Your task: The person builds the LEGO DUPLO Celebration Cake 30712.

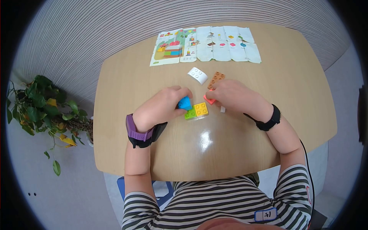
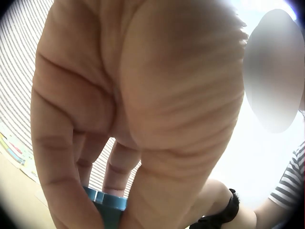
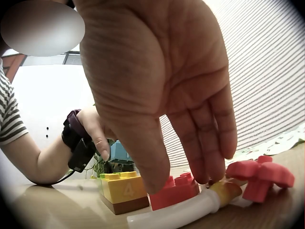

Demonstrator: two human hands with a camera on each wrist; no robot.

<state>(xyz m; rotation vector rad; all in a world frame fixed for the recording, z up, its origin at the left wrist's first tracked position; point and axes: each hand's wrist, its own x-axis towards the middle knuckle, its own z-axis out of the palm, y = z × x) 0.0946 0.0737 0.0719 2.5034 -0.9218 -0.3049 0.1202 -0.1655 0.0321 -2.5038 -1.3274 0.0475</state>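
Nearest the lens, the right hand pinches a red studded brick. Left hand pinches a blue brick; green brick and yellow brick sit just beside that grip. Levelling the blue brick, fingertips clear of its underside, probably works best.

A pale wood desk

A printed sheet lies at the far side; nearer, a white brick, brown brick, red brick, adjoining green brick and yellow brick, a white tube and a red flower-shaped piece.
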